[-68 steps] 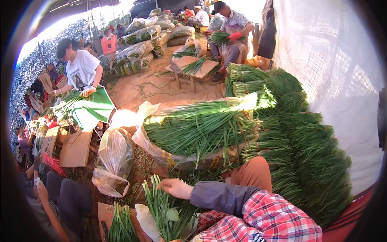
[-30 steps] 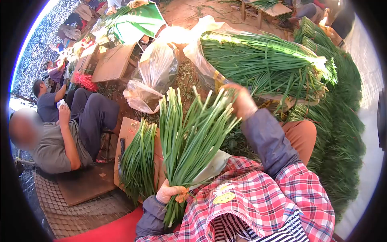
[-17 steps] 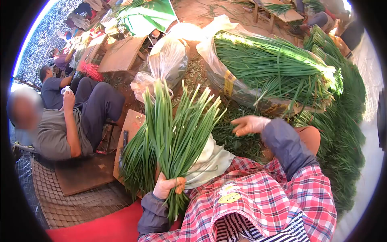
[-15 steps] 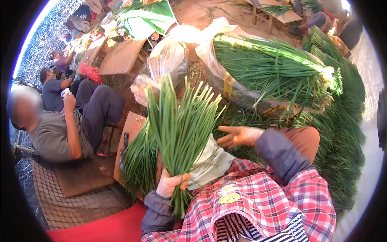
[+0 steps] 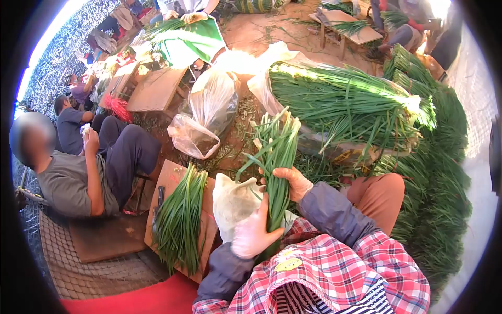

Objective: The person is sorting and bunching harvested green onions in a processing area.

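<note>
A bunch of green chives [image 5: 276, 193] stands nearly upright over my lap, pale cut ends at the top. My left hand [image 5: 252, 230], in a thin pale glove, holds it low down, thumb across the leaves. Higher up, my right hand [image 5: 294, 183] is wrapped around the same bunch from the right side. A second bunch of chives [image 5: 182, 220] lies on the wooden board [image 5: 209, 230] to my left. Beside it on the board's left side is a dark-handled knife [image 5: 160, 194]. A pale cloth [image 5: 230, 201] covers my knee behind my left hand.
A large plastic-wrapped pile of chives [image 5: 340, 99] lies ahead to the right, and more greens [image 5: 439, 199] line the right side. A clear plastic bag [image 5: 209, 110] rests ahead. A seated person [image 5: 73, 183] is close on the left; other people sit farther back.
My right hand has come in from the right and closed on the bunch. The bunch, spread out before, is now gathered narrower and has shifted right, uncovering the board's chives.
</note>
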The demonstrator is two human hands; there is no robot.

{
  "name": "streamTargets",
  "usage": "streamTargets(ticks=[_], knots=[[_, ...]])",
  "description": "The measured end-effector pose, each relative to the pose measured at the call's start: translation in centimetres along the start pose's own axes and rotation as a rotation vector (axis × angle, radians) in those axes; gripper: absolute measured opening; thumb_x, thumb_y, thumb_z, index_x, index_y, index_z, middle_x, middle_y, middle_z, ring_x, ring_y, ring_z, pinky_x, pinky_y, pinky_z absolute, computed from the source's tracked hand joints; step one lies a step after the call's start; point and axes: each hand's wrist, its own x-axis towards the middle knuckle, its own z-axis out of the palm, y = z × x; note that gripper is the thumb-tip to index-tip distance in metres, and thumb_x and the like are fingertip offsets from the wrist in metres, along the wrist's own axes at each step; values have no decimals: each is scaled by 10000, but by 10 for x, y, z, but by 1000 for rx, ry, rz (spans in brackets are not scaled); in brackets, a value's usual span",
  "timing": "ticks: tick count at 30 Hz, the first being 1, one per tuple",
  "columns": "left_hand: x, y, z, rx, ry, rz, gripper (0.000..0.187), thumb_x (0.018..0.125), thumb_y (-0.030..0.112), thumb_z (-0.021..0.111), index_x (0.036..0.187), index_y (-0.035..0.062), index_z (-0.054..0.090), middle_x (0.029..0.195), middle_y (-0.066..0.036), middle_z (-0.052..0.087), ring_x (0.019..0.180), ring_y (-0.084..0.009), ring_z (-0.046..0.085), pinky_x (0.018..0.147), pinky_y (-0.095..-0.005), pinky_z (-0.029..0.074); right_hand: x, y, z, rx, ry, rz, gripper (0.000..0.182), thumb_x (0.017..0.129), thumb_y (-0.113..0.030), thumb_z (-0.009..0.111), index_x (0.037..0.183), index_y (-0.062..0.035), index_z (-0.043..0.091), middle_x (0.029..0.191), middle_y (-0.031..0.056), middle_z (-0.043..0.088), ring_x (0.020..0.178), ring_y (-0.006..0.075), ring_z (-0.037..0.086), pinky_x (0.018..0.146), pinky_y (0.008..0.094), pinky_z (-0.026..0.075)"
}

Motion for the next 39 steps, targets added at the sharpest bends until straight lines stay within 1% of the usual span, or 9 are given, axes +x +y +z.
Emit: streamTargets(ticks=[4, 6, 9, 13, 16, 22, 28, 30, 39], knots=[[-7, -16, -55, -353, 305, -432, 676, 672, 272, 790, 1238, 21, 518, 891, -120, 616, 639, -126, 563, 574, -301, 477, -8, -4, -2, 77, -83, 36, 481, 743, -196, 660, 1171, -10, 541, 1049, 105, 624, 893, 247, 628, 849, 394, 508], [7, -19, -44, -583, 462, -252, 765, 646, 118, 799, 1299, 8, 416, 1082, -111, 544, 839, -155, 558, 709, -301, 474, -8, 0, 0, 134, -87, 47, 506, 711, -170, 633, 1179, -1, 538, 1061, 111, 624, 911, 236, 624, 862, 379, 498], [31, -22, 24, -1079, 256, -109, 755, 632, 53, 775, 1278, 9, 387, 1151, -112, 523, 960, -163, 544, 811, -311, 466, -3, 11, 11, 245, -120, 65, 537, 672, -137, 578, 1187, 12, 534, 1096, 130, 617, 941, 227, 615, 884, 346, 481], [28, -7, 64, -1522, -58, -519, 617, 668, 18, 731, 1210, 32, 436, 1106, -119, 567, 853, -167, 584, 747, -311, 498, 0, 26, -25, 287, -110, 150, 528, 686, -117, 586, 1197, 0, 519, 1129, 131, 601, 976, 244, 596, 921, 359, 451], [27, -15, 53, -1494, -265, -617, 575, 690, -22, 695, 1202, 40, 442, 972, -98, 600, 705, -164, 592, 636, -297, 512, -9, 15, -25, -6, 30, 37, 463, 741, -126, 614, 1184, -24, 527, 1110, 101, 603, 997, 230, 583, 923, 361, 440], [16, -25, 37, -1186, 47, -579, 467, 701, -3, 664, 1126, 17, 472, 811, -71, 590, 571, -151, 556, 459, -273, 463, -30, -83, -22, -861, 544, -766, 478, 764, -116, 731, 1196, -53, 539, 889, 29, 610, 815, 148, 561, 728, 281, 467], [22, 6, -6, -324, 247, -115, 467, 670, 71, 640, 1110, 0, 501, 872, -125, 627, 749, -216, 607, 673, -332, 477, -10, -64, 25, -1755, 251, -294, 525, 727, -448, 681, 1040, -33, 610, 738, 122, 636, 670, 191, 634, 630, 321, 493], [20, 18, -27, -44, 418, 36, 524, 666, 96, 643, 1163, 9, 499, 934, -145, 646, 865, -246, 633, 774, -349, 481, -20, -71, 49, -1517, 254, 12, 489, 737, -410, 676, 1041, -33, 608, 730, 112, 634, 616, 193, 620, 621, 312, 487], [-3, -10, -33, -502, 236, -186, 547, 646, 106, 677, 1156, 14, 503, 884, -112, 644, 749, -207, 629, 700, -332, 498, -8, -36, 24, -785, 324, -75, 206, 867, -217, 583, 927, -25, 629, 667, 45, 611, 517, 109, 548, 459, 234, 430]])
